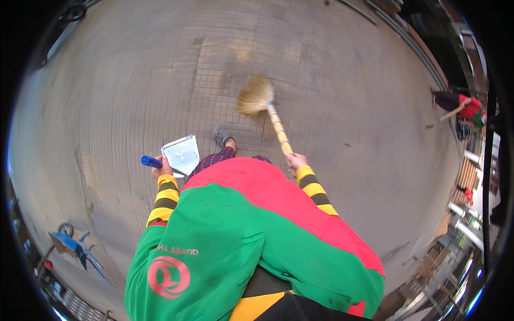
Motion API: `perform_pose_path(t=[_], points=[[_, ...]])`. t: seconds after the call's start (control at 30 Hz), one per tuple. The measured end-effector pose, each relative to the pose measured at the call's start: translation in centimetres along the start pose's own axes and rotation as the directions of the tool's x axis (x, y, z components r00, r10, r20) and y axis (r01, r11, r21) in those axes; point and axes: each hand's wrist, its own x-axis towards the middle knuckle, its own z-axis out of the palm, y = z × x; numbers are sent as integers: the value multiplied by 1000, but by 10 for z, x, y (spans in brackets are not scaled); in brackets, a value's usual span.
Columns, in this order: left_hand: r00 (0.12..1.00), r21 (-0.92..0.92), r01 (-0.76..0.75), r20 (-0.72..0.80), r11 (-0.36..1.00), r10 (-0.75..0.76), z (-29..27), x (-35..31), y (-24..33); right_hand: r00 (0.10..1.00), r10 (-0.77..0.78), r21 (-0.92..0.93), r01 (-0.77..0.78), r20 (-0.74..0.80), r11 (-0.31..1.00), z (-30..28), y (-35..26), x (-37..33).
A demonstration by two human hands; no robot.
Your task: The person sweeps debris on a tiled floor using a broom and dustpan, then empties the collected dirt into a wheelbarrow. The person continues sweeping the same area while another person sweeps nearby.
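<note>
My right hand (297, 161) is closed around the pale, banded handle of a straw broom (279, 128). The broom's fanned bristles (255, 96) rest on or just above the tiled floor ahead of me, and they look slightly blurred. At my left side, my left hand (162, 169) grips a dustpan (181, 153) with a pale metal pan and a blue handle. The pan is held beside my leg, and I see nothing on its visible face. One of my feet, in a grey shoe (220, 135), shows between dustpan and broom.
Square tiles pave the wide floor (150, 80). A blue wheelbarrow (72, 246) stands at the lower left. Far right, another person (470, 109) in red and green bends with a broom. Stacked materials (436, 262) line the lower right edge. A wheel (74, 13) shows at the upper left.
</note>
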Motion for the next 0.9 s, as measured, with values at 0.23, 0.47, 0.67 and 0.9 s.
perform_pose_path(t=[0.23, 0.47, 0.67, 0.9], points=[[983, 72, -55, 177, 996, 41, 58, 31, 49, 860, 469, 99, -458, -201, 883, -98, 68, -9], [972, -129, -89, 203, 988, 114, 97, 43, 69, 761, 577, 409, -444, -296, 797, -139, 43, 9], [996, -136, 16, 87, 991, -4, 114, 22, 98, 914, 297, 228, -238, -278, 944, -144, 18, -33], [993, -110, 64, 103, 992, -53, 103, 19, 118, 955, -156, 25, 155, 253, 988, -138, -27, -105]])
